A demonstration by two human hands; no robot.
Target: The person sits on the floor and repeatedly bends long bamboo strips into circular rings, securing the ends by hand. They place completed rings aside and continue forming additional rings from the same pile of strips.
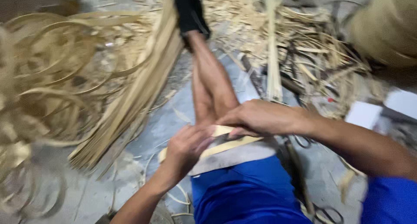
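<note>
1. Two hands are in view, both of the same person. The left hand (186, 146) has its fingers closed on one pale bamboo strip (226, 142), and the right hand (260, 117) presses down on this strip from above, fingers together.
2. The strip lies across one grey cloth (236, 156) on the person's thigh, just above the knee. It goes from the left hand toward the right, under the right hand.
3. One outstretched leg (210, 83) reaches forward; it ends in one black shoe (190, 9). The blue shorts (243, 193) cover the thigh below the cloth.
4. One long bundle of flat strips (139, 89) lies on the floor beside the leg, on the left — the strips inside are too many and too blurred to count.
5. Further left is one heap of curled strips (39, 85).
6. At the top and right, loose shavings and splinters (299, 41) cover the concrete floor (173, 120) — not countable.
</note>
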